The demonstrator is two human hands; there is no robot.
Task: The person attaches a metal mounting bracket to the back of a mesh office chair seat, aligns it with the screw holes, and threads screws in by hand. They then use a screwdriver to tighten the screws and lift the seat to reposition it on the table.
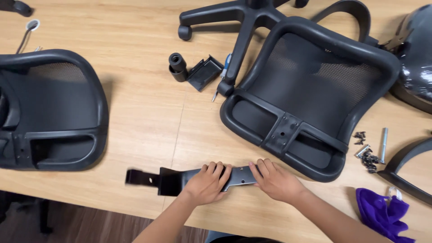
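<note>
Near the table's front edge (112,198), both hands (243,182) grip a black bracket (180,180).

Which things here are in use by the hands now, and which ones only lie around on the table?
In use:
- black metal bracket, held by left hand and right hand
- mesh chair back, just beyond the hands

Lying about:
- second chair back
- wheeled chair base
- screws and bolt
- purple cloth
- small black plastic parts
</note>
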